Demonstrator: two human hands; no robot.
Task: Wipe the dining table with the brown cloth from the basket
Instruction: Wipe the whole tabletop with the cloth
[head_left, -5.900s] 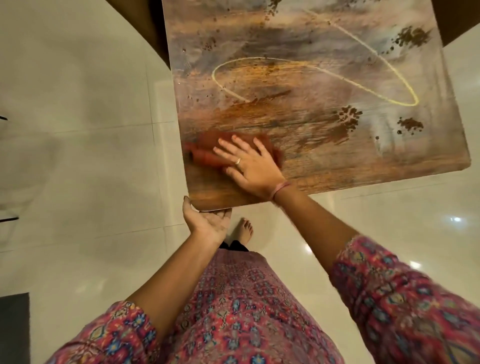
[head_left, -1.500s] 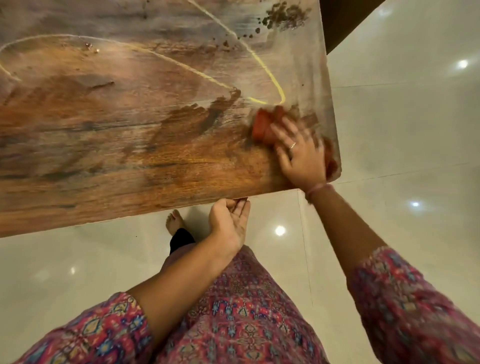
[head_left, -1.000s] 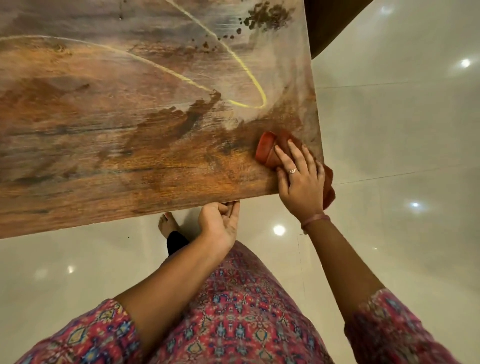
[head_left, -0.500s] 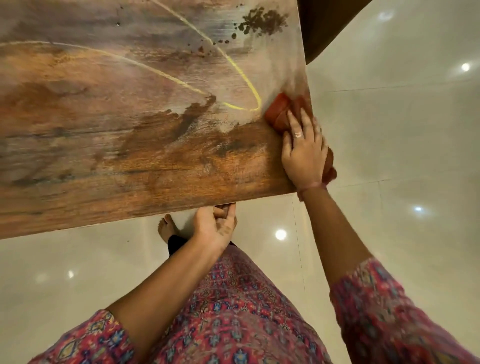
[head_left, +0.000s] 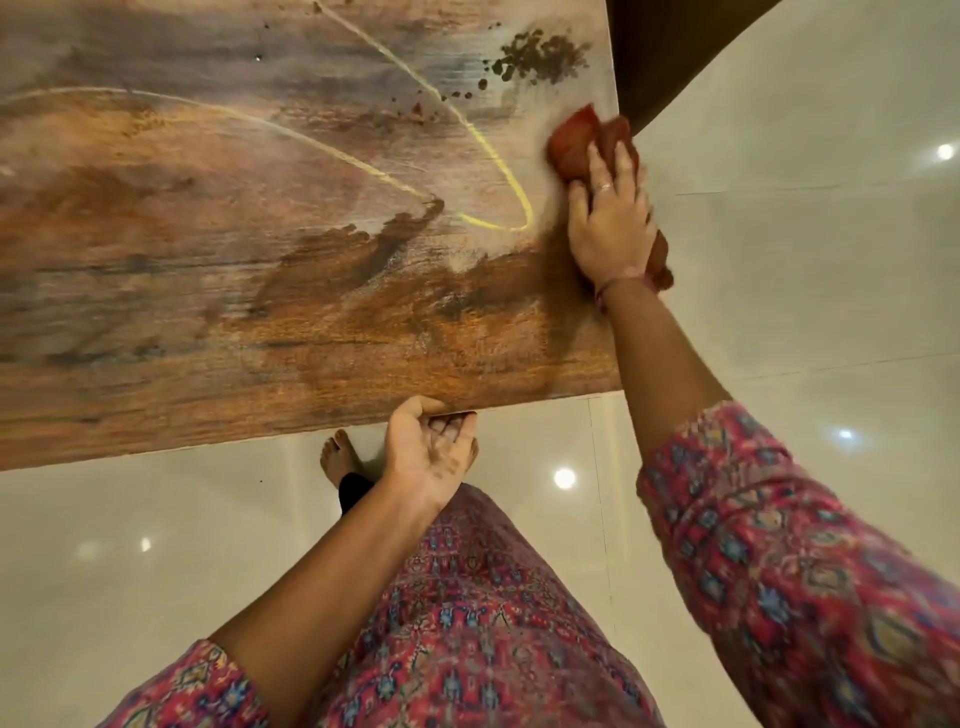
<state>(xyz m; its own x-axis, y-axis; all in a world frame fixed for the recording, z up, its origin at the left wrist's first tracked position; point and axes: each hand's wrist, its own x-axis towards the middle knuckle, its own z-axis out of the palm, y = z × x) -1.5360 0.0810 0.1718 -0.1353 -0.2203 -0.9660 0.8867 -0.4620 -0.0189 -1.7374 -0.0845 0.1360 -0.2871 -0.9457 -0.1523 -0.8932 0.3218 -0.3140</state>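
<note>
Right hand (head_left: 610, 228) pressed the bunched brown cloth (head_left: 582, 143) flat along the dining table (head_left: 260, 260) right edge to scrub; left hand (head_left: 431, 452), cupped and empty, waited under the near edge, probably for crumbs.

A home dining room: wood-patterned dining table (head_left: 311, 322) standing on glossy pale floor tiles (head_left: 805, 260).

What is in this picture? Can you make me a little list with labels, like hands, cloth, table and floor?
right hand: pressed flat on the brown cloth at the table's right edge
left hand: cupped, palm up, just below the near edge of the table, holding nothing
dining table: wood-look top with yellow curved lines
dark specks: on the table beyond the cloth
floor: pale shiny tiles
bare foot: under the table edge
</note>
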